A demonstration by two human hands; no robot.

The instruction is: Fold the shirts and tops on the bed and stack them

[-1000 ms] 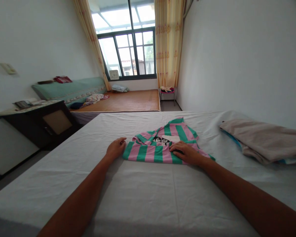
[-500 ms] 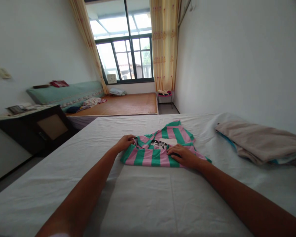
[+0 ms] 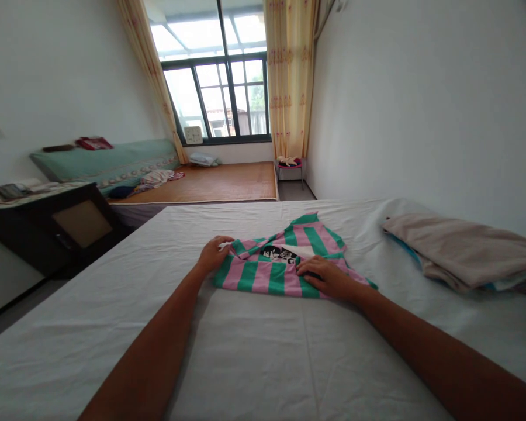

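Note:
A pink and green striped shirt (image 3: 258, 275), partly folded, lies on the white sheet (image 3: 249, 345) in front of me. A black and white print shows on its middle. At the left edge of the shirt, my left hand (image 3: 214, 255) is closed, pinching the cloth. My right hand (image 3: 326, 277) rests on the shirt's right part, palm down, its fingers stretched out and slightly bent over the fabric. Some of the cloth is hidden under that hand.
To the right lies a folded beige cloth stack (image 3: 460, 245) with blue edges showing. Past the white bed is another bed with a brown mat (image 3: 228, 181). A dark cabinet (image 3: 70, 228) stands at the left, and a pink stool (image 3: 290, 166) stands by the curtain.
My left hand has shifted slightly left with the shirt's edge, and more of the print shows. My right hand stays in the same place on the cloth. The view has turned slightly.

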